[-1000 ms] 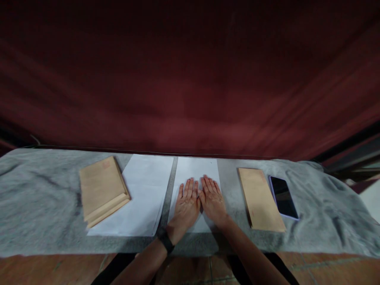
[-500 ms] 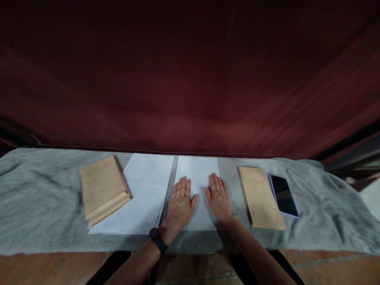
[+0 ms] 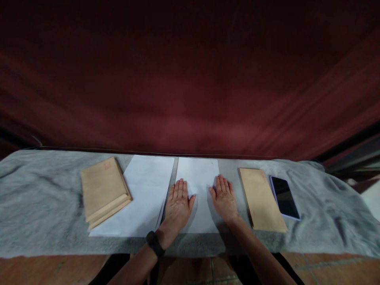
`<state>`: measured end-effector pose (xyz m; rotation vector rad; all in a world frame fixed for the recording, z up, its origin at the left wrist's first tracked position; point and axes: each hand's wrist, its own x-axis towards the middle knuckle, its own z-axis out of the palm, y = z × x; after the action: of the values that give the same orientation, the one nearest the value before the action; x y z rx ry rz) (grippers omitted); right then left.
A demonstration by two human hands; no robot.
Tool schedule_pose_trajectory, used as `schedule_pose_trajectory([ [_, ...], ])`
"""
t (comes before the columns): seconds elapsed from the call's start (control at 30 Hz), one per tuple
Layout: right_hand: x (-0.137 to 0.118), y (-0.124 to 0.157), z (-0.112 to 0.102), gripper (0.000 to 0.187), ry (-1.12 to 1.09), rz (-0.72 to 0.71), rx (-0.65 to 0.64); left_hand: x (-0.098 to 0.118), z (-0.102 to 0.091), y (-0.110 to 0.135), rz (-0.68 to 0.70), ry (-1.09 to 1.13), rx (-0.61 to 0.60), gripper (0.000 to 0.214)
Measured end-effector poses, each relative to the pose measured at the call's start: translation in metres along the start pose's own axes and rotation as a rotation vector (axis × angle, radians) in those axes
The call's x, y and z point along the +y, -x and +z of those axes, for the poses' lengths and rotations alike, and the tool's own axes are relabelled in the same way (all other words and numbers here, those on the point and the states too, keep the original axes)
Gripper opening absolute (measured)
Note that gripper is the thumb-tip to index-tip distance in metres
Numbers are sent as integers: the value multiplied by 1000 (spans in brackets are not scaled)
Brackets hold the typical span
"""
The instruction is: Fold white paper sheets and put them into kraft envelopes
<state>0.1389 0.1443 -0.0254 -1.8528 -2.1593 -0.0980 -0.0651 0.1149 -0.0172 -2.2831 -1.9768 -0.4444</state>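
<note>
A white sheet of paper (image 3: 200, 213) lies flat in front of me on a grey cloth. My left hand (image 3: 179, 206) rests palm down over its left edge, fingers stretched out and thumb apart. Over the right edge, my right hand (image 3: 225, 200) lies flat too, its fingers extended. Neither hand grips anything. Left of the sheet, across a narrow gap of cloth, is a stack of white paper (image 3: 145, 190). Its left part is covered by a pile of brown envelopes (image 3: 102, 184). Another brown envelope pile (image 3: 261, 200) lies to the right of my right hand.
A smartphone (image 3: 285, 198) with a pale purple edge lies beside the right-hand envelopes. Grey cloth (image 3: 44, 198) covers the long, narrow surface. Behind it rises a dark red wall-like surface (image 3: 184, 99). Tiled floor (image 3: 202, 271) shows below the front edge.
My hands have slid apart across the sheet, the left slightly leftward and the right to the right. The papers, envelopes and phone keep their places on the cloth.
</note>
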Motion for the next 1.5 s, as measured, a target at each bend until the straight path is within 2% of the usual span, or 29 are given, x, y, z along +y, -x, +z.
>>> schedule_pose_trajectory([
  [0.2, -10, -22, 2, 55, -87, 18, 7, 0, 0, -27, 44, 36, -20, 57],
  [0.4, -32, -54, 10, 53, -210, 25, -5, 5, 12, -69, 54, 108, -50, 55],
  [0.53, -46, -67, 15, 52, -257, 76, 27, 6, 20, -87, 30, 94, -41, 53],
  [0.77, -54, -72, 23, 50, -176, 70, -14, 10, 23, -95, -42, 33, -65, 53],
  [1.1, -55, -72, 18, 51, -89, 48, -79, 6, 19, -99, -23, 9, -82, 52],
  [1.3, -46, -78, 19, 51, -46, -35, -93, 8, 16, -101, -4, -7, -83, 51],
  [1.5, -47, -84, 25, 52, -58, 23, -70, 4, 21, -102, -13, -15, -54, 49],
])
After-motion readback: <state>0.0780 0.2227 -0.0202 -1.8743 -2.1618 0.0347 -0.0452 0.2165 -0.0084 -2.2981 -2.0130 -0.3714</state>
